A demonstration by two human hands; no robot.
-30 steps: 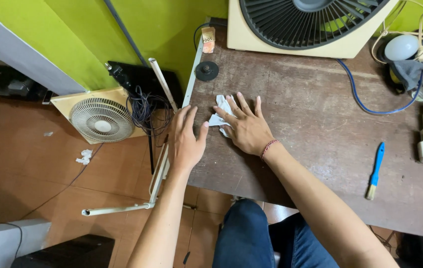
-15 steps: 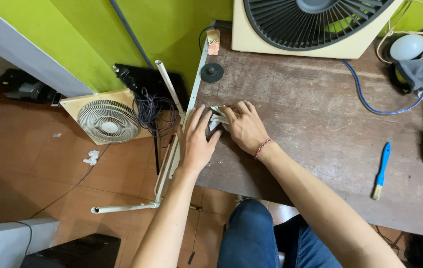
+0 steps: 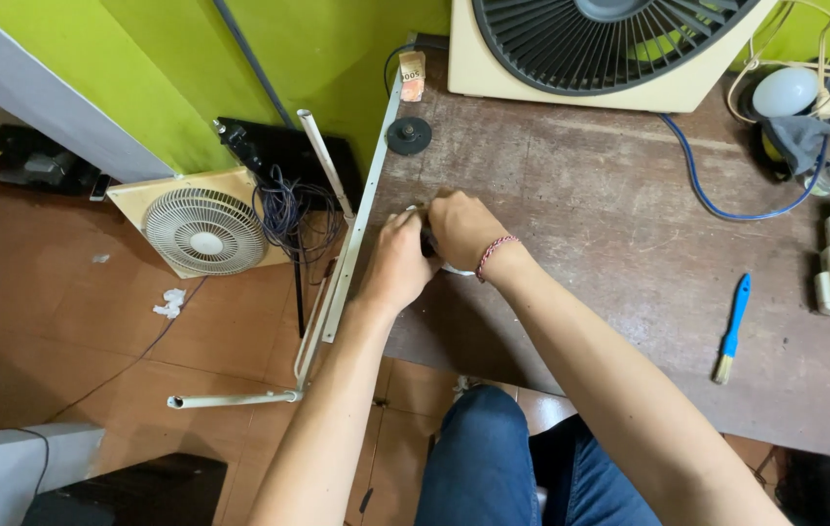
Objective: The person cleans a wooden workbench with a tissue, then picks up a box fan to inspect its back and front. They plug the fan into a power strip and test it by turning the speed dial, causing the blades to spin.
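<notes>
Both your hands meet at the counter edge.
Your left hand and right hand are clenched together around a small, mostly hidden white object.

Big box fan at back of brown counter; blue brush right; black disc near left edge; small fan on floor.

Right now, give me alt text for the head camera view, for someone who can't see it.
Both hands, left hand and right hand, close together over a small white object near the left edge of a worn brown wooden table. A blue-handled brush lies to the right.
</notes>
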